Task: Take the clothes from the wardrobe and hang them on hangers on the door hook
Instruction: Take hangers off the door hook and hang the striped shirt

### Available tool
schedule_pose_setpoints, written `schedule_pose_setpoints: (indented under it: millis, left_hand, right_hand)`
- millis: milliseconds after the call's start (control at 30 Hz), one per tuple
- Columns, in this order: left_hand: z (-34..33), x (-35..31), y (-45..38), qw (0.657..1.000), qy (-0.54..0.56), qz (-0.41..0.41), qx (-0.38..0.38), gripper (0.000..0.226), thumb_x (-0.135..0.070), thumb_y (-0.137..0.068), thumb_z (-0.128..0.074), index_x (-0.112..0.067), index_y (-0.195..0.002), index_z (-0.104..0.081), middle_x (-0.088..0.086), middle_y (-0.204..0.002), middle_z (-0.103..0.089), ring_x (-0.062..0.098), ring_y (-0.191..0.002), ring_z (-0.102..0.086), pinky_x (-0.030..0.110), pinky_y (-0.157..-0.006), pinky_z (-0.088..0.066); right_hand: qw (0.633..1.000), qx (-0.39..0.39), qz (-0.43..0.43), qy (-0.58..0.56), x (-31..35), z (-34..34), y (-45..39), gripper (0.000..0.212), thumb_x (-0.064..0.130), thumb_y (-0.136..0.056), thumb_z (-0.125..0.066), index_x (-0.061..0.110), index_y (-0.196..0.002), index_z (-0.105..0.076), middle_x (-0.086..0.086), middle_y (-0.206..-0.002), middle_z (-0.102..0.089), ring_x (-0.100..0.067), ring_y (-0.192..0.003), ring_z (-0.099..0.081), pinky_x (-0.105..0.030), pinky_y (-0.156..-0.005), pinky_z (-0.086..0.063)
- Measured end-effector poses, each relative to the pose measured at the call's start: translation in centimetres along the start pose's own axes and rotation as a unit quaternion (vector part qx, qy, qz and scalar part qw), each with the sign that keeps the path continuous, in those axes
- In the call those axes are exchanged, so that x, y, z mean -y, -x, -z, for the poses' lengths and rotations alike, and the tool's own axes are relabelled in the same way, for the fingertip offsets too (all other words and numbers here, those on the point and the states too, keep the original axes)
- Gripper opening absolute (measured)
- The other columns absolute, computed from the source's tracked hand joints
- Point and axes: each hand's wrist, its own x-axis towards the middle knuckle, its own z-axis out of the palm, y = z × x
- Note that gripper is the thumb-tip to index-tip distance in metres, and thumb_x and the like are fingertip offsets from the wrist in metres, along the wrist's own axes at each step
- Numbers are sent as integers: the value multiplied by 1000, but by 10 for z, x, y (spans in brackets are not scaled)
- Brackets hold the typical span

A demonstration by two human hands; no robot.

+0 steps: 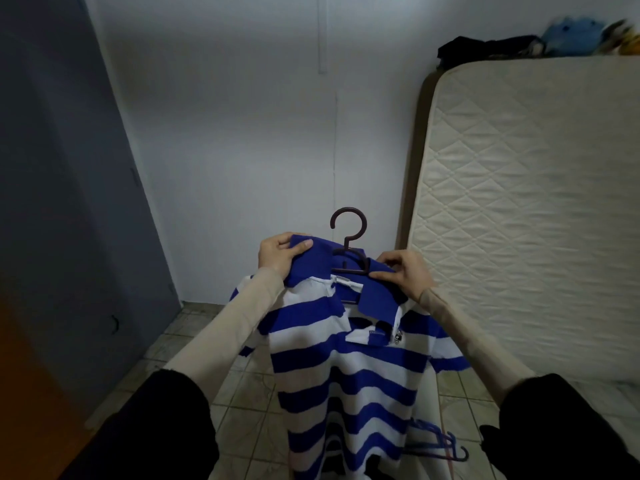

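Fitting shirt (pixel 346 368) on hanger (pixel 349 251): left hand (pixel 280 256), right hand (pixel 405 273) pinching collar beside hanger. Next prob: carry to door hook.

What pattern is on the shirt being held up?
The shirt has wide blue and white stripes with a solid blue collar, seen in the head view.
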Motion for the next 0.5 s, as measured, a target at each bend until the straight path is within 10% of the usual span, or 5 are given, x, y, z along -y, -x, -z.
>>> schedule_pose_setpoints:
  millis: [167,333,500]
  left_hand:
    - [-1,-1,5,998,15,-18,56,26,-6,-77,-70,-2,-103,-66,-7,-75,-70,15,-78,-63,13,-66,-53]
    - [-3,9,6,910,-379,-110,123,49,-30,-73,-75,-14,-116,-59,2,-111,-65,22,-102,-58,30,-87,-46]
    - [-11,16,13,924,-341,-115,126,44,-20,-74,-75,-9,-115,-62,10,-112,-66,26,-103,-59,30,-88,-45]
  right_hand:
    - [999,-45,-4,-13,-1,3,5,10,11,-72,-76,7,-78,-69,8,-68,-60,5,-61,-53,-4,-59,-39]
    - [999,-47,2,-14,2,2,11,11,12,-71,-77,11,-75,-68,11,-65,-58,4,-58,-52,-5,-58,-38]
    - [999,-49,-8,-9,0,1,16,12,12,-70,-77,12,-76,-67,12,-68,-58,-1,-65,-51,-7,-61,-41]
